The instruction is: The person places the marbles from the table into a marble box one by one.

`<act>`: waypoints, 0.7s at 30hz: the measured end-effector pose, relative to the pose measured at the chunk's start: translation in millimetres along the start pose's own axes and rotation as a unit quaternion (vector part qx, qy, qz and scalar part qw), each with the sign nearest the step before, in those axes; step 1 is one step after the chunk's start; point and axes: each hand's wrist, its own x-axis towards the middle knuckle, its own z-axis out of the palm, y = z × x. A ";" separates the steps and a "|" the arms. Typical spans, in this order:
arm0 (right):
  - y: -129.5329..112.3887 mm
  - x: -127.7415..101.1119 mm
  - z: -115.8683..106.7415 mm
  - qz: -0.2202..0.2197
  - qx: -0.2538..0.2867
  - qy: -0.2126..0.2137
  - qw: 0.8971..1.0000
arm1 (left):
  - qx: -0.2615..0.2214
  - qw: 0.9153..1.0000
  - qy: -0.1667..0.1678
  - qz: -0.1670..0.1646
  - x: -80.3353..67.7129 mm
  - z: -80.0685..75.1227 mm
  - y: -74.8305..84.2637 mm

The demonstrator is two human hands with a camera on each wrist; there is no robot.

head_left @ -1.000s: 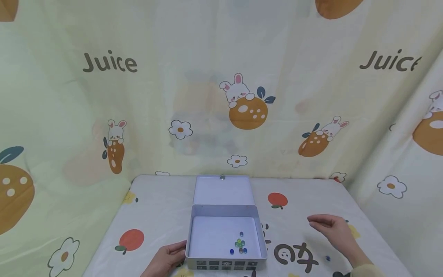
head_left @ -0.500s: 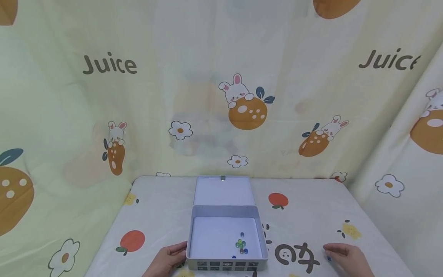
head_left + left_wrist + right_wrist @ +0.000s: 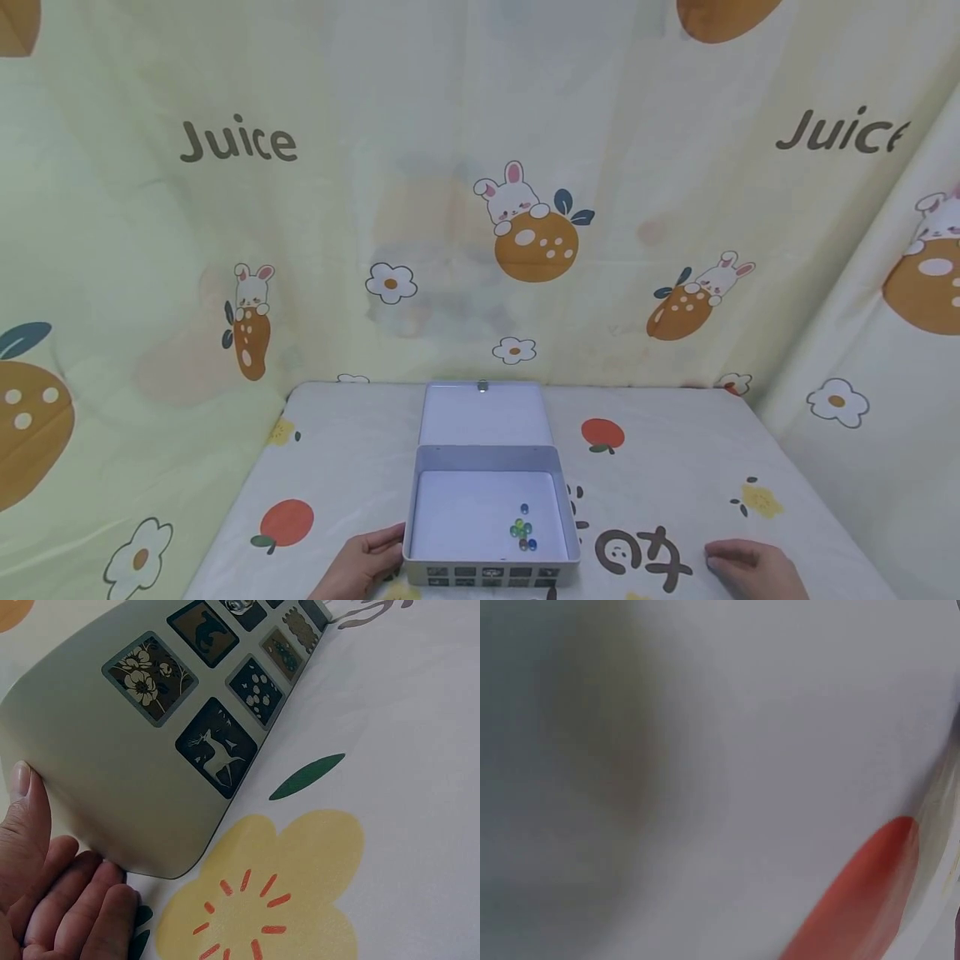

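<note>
An open grey tin box (image 3: 420,533) stands at the table's near middle, its lid (image 3: 483,412) lying back. Several glass marbles (image 3: 522,528) lie clustered in its right front part. My left hand (image 3: 366,560) grips the box's left front corner. In the left wrist view the thumb (image 3: 22,787) presses the box's side wall (image 3: 127,772) and the fingers (image 3: 75,900) curl under the corner. My right hand (image 3: 746,565) rests on the cloth at the near right, fingers bent down. Anything under them is hidden. The right wrist view is a blur of cloth.
A white tablecloth (image 3: 660,467) with fruit and flower prints covers the table. Printed curtains (image 3: 480,208) hang close behind and on both sides. A yellow flower print (image 3: 262,900) lies just beside the box's corner.
My right hand came back from mid-table to the near right and settled over a blue marble that lay on the cloth, which no longer shows. The left hand and box stayed put.
</note>
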 end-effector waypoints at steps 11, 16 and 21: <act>-40.5 -10.0 -16.7 -0.073 0.023 0.042 0.996 | 0.008 1.000 0.004 -0.011 2.9 -0.6 -1.7; -66.5 -15.4 -18.7 -0.112 0.020 0.066 0.991 | 0.007 1.000 0.003 -0.012 2.7 0.0 -1.1; -100.1 -15.8 -7.0 -0.152 0.056 0.059 0.985 | 0.013 1.000 0.001 -0.008 2.8 -0.4 -0.8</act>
